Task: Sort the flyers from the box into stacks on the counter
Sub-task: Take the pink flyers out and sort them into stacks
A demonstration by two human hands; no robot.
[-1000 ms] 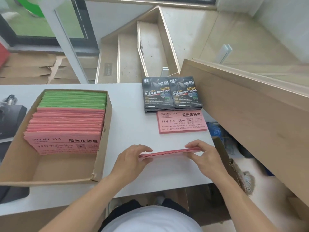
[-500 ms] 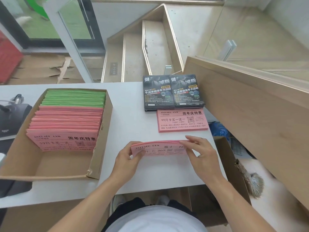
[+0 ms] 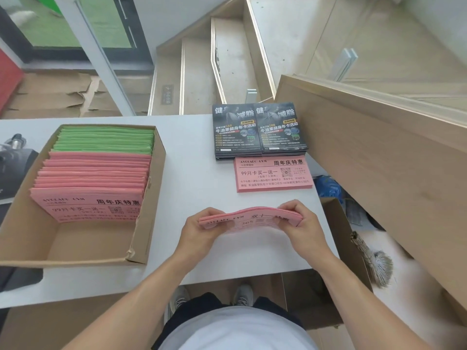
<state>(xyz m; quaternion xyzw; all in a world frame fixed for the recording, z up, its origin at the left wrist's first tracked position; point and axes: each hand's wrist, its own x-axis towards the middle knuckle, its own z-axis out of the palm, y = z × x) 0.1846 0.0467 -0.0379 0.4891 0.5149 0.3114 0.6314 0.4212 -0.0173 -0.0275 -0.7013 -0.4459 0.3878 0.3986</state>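
Two hands, left (image 3: 199, 229) and right (image 3: 302, 223), pinch a pink bundle (image 3: 250, 218) by its ends, low centre of the frame over the counter (image 3: 192, 173). Best squared edge-down, then laid below the pink stack (image 3: 273, 175), clear of the box (image 3: 141, 246).

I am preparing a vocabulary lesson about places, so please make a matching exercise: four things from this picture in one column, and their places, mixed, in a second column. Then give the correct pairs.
Things
1. green paper flyers
2. two black glossy flyer stacks
3. bent pink paper bundle
4. flat pink paper stack showing a QR code

Places
A. held between the left hand and right hand
B. far end of the brown cardboard box
C. on the white counter, just in front of the black stacks
D. far edge of the counter, side by side

Pairs: 1-B, 2-D, 3-A, 4-C
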